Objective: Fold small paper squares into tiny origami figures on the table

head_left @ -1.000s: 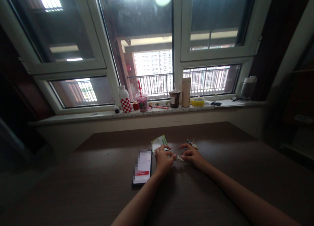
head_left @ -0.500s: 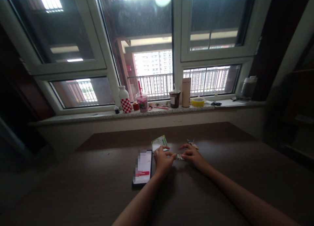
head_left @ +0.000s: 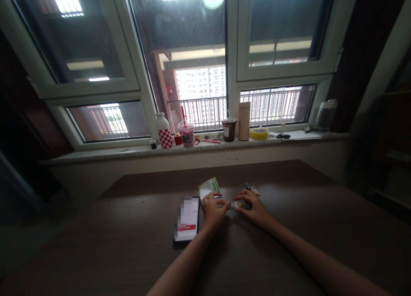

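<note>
Both hands pinch a small folded paper piece (head_left: 236,205) low over the tabletop (head_left: 128,244): left hand (head_left: 213,210) and right hand (head_left: 253,207) each in a narrow grip. Pressing creases flat against the wood would likely keep folds sharp.

Phone (head_left: 187,219) blocks leftward; bare table (head_left: 96,244) beyond.

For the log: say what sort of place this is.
Probably an upper-floor flat: a table under windows, drink cups on the sill, apartment blocks outside.
</note>
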`<state>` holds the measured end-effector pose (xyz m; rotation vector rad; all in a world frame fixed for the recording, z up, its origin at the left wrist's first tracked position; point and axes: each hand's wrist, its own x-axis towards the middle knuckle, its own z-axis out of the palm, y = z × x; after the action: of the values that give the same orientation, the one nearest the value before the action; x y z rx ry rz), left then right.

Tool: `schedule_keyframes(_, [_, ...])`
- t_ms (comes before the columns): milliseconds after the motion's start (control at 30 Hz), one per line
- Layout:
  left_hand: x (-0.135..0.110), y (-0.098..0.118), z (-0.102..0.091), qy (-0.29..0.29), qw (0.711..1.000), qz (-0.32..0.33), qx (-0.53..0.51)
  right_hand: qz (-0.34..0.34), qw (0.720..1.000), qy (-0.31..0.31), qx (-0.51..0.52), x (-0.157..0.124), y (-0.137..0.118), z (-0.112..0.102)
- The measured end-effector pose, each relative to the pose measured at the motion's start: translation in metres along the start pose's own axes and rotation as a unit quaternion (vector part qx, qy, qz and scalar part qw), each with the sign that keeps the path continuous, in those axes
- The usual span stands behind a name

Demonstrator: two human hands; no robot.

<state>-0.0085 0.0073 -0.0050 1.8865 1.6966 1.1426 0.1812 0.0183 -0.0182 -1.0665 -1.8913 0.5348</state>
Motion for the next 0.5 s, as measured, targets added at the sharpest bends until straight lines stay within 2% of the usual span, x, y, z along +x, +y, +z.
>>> schedule_keyframes(200, [-0.0005, -0.0009, 0.0013, 0.0, 1.0, -0.002, 0.017, 0.011, 1.0, -0.004, -0.009, 0.0004, -0.004, -0.0028])
schedule_keyframes(367, [-0.0027, 0.0015, 0.0029, 0.022, 0.998, 0.023, 0.047, 0.012, 1.0, -0.01, -0.009, -0.0007, -0.0057, -0.0039])
schedule_keyframes(500, [-0.0055, 0.0071, 0.0021, 0.033, 0.997, 0.031, 0.065, 0.022, 0.999, 0.019, -0.026, -0.0003, -0.0041, -0.0069])
